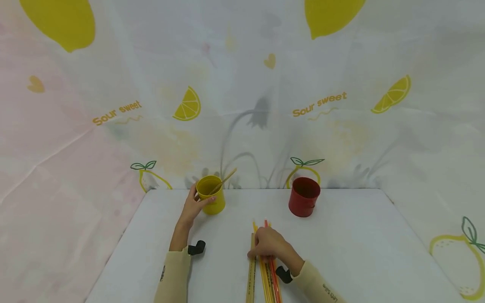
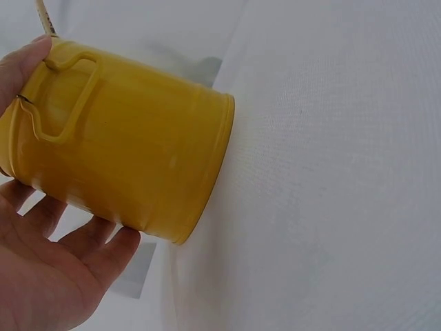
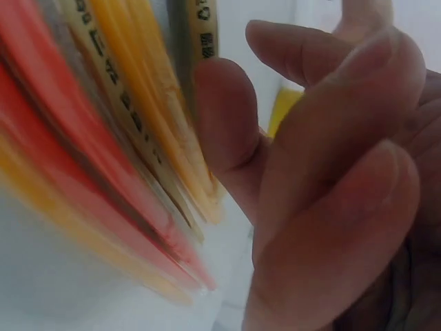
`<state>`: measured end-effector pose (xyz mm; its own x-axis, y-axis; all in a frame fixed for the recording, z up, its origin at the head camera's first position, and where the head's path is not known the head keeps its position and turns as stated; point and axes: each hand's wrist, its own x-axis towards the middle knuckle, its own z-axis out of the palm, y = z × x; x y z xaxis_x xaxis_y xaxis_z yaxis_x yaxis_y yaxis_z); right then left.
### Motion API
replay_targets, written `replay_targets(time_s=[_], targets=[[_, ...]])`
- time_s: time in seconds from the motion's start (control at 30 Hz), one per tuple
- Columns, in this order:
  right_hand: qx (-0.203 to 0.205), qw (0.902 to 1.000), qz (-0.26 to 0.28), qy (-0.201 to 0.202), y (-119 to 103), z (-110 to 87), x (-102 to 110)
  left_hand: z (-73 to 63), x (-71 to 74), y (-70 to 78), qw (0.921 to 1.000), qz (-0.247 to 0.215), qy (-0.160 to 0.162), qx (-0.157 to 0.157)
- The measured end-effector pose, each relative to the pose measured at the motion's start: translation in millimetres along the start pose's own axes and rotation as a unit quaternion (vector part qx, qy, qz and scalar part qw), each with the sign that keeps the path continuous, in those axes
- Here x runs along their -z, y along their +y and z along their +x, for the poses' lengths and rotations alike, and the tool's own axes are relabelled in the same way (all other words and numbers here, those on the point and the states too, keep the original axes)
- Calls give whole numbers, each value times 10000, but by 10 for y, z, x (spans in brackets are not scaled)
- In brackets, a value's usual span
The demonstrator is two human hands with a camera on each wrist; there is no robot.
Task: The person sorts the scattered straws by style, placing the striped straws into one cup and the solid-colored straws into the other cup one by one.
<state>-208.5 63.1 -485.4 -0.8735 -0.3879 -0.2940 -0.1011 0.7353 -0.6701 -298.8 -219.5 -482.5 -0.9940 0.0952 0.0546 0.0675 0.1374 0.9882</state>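
Observation:
My left hand (image 1: 194,208) holds the yellow cup (image 1: 217,205) by its side, thumb across the front and fingers around the far side. A wire handle on the cup shows in the left wrist view. Inside leans one thin tan stick (image 1: 228,175), its end above the rim. My right hand (image 1: 270,243) is over a row of long, thin sticks. Among them are tan printed chopsticks (image 1: 251,280), yellow sticks (image 1: 265,281) and red sticks (image 1: 275,277). In the right wrist view, bent, parted fingers (image 3: 227,110) are beside a printed stick, with nothing visibly pinched.
A red cup (image 1: 302,205) stands at the back right of the white table (image 1: 352,244). Behind the table hangs a pale cloth (image 1: 242,139) printed with lemons. Black wrist cameras sit on both forearms.

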Motion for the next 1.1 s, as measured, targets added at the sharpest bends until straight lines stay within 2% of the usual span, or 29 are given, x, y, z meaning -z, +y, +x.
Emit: replay_targets(time_s=[0.3,0.67,1.1], targets=[[-76,9998,-131,145,11,18,-100,-1,-22,-4,10000,-44,-37,-48],[-65,9999,46,120,50,58,-157,8,-13,-39,9998,-117,-40,-133],[-18,9996,297,35,55,86,-139,-6,4,-5,10000,-39,7,-27]])
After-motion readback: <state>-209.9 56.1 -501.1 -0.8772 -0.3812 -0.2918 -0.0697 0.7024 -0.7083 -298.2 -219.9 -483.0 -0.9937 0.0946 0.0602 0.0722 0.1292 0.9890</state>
